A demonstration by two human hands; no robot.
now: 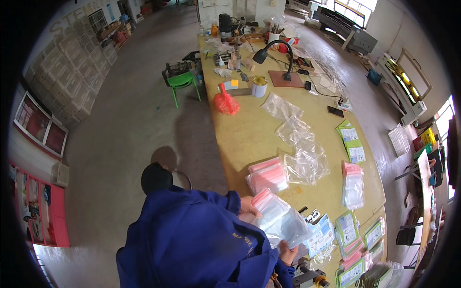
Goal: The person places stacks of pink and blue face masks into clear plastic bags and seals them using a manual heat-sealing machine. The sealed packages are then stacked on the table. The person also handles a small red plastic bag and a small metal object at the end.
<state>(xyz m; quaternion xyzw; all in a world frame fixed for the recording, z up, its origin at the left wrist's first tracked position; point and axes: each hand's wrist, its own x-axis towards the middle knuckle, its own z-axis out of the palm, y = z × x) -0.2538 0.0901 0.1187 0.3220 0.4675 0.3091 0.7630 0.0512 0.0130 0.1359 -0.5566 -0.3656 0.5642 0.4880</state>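
A stack of clear plastic zip bags (281, 221) with red strips along one edge is held over the table's near edge. My left hand (248, 206) is closed on the upper left part, by the red strips. At the lower right corner my right hand (287, 253) grips the bags, its fingers partly hidden. Just beyond lies another pile of red-edged bags (267, 175), beside crumpled clear plastic (305, 161). Blue-and-white printed cards (321, 236) rest next to the held bags. A dark metal device (307, 278) stands by my right hand.
The long yellow table (240, 139) holds green printed packets (347, 228), more red-edged bags (353, 185), a phone (335, 111), a black desk lamp (287, 62), a tin (259, 87) and a red plastic bag (225, 102). A green chair (182, 80) stands left of the table.
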